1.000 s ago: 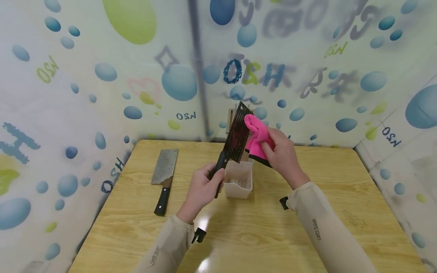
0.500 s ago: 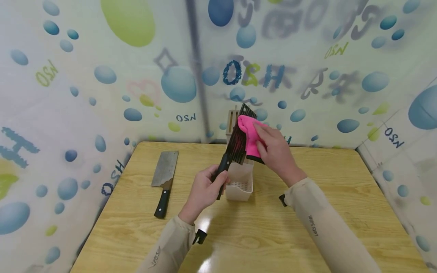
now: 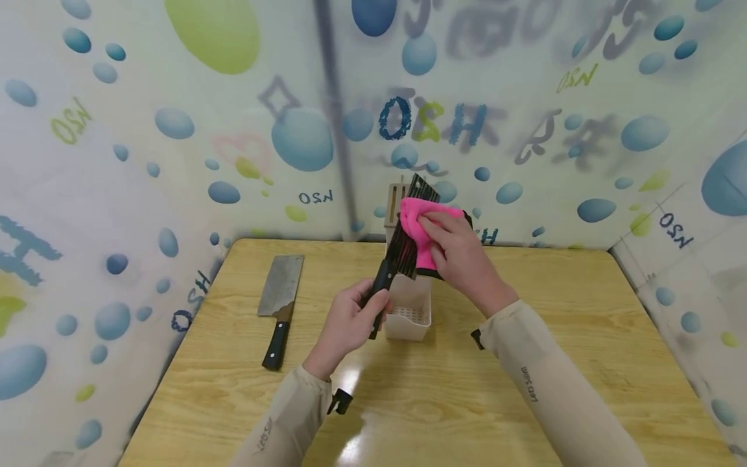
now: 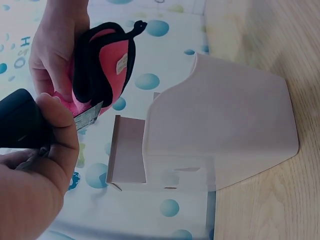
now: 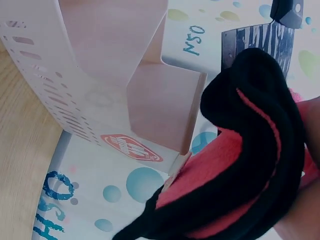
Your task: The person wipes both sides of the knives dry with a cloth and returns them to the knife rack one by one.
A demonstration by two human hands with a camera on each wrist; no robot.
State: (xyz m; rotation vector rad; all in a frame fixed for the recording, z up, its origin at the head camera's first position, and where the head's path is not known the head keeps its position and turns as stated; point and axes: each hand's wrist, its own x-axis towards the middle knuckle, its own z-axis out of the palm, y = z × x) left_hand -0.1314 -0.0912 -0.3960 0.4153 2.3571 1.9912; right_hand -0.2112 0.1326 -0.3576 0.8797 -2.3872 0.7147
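Observation:
My left hand (image 3: 348, 319) grips the black handle of a cleaver (image 3: 382, 277), which tilts up and away above the table. Its broad blade (image 4: 89, 117) looks dark and striped in the head view. With my right hand (image 3: 469, 263) I hold a folded pink cloth (image 3: 415, 224) with black edging against the blade, covering the blade's middle. In the right wrist view, the cloth (image 5: 235, 165) hides much of the blade (image 5: 257, 42). Fingers of the right hand are bent over the cloth.
A second cleaver (image 3: 281, 285) lies on the wooden table (image 3: 525, 389) at the left, handle toward me. Behind the held cleaver stands a cream knife holder (image 3: 408, 327) with a perforated front compartment and slotted top. A patterned wall (image 3: 502, 155) rises at the table's back edge.
My right hand has moved left with the pink cloth, from the blade's right edge to across its face. My left hand and the cleaver have stayed nearly in place.

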